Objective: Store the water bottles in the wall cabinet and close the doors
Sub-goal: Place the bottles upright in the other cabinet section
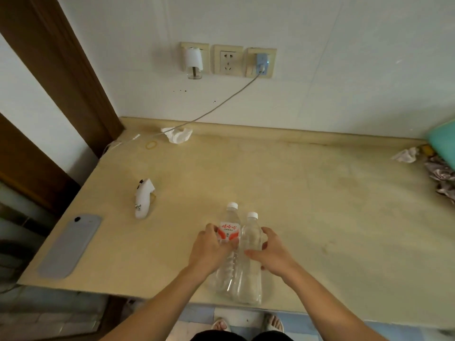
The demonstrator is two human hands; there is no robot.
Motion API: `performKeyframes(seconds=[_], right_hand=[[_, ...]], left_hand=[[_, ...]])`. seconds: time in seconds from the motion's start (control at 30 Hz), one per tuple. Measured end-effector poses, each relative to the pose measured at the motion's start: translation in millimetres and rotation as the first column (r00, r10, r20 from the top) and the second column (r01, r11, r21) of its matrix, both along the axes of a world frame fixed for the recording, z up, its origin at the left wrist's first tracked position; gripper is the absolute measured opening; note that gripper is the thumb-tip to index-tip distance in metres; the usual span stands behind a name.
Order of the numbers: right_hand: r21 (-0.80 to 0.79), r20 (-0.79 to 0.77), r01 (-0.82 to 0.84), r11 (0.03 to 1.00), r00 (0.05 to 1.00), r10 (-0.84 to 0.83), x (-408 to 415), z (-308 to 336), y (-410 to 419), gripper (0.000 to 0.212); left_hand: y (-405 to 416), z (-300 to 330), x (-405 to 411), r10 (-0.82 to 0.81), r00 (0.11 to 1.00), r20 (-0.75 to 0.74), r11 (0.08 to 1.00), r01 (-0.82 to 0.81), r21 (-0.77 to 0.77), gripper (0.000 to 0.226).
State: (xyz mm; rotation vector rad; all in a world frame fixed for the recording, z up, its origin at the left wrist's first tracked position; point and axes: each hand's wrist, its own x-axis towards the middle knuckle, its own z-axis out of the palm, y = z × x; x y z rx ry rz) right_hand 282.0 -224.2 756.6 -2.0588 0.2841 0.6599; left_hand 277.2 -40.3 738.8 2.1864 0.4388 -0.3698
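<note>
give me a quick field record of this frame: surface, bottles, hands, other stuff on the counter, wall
surface: beige countertop
bottles: labelled bottle and plain bottle, side by side, upright near the front edge, white caps on
left hand: grips the labelled bottle
right hand: grips the plain bottle
other items: grey phone, white controller, rubber band, crumpled tissue
wall: outlet row, cable plugged in
cabinet: not in view

Two clear bottles with white caps: the left bottle [227, 244] wears a red-and-white label, the right bottle [250, 257] is plain; the countertop [307, 205] is pale yellow-beige, the phone [70, 244] grey, the wall [344, 57] white
</note>
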Motion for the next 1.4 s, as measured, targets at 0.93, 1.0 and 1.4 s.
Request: performKeyframes(seconds=[0.93,1.0,1.4], right_hand=[[0.029,0.042,0.189,0.981,0.981,-0.19,12,-3,-79,0.071],[0.025,0.082,0.191,0.981,0.978,-0.193,14,2,-86,0.069],[0.086,0.4,0.161,0.983,0.898,-0.182,42,44,-116,0.075]], left_hand=[[-80,12,40,-0.135,0.991,0.007,0.966,0.133,-0.22,0.079],[-83,12,42,-0.134,0.991,0.01,0.961,0.133,-0.244,0.085],[-83,58,57,-0.107,0.971,0.215,0.895,0.188,-0.404,0.06]])
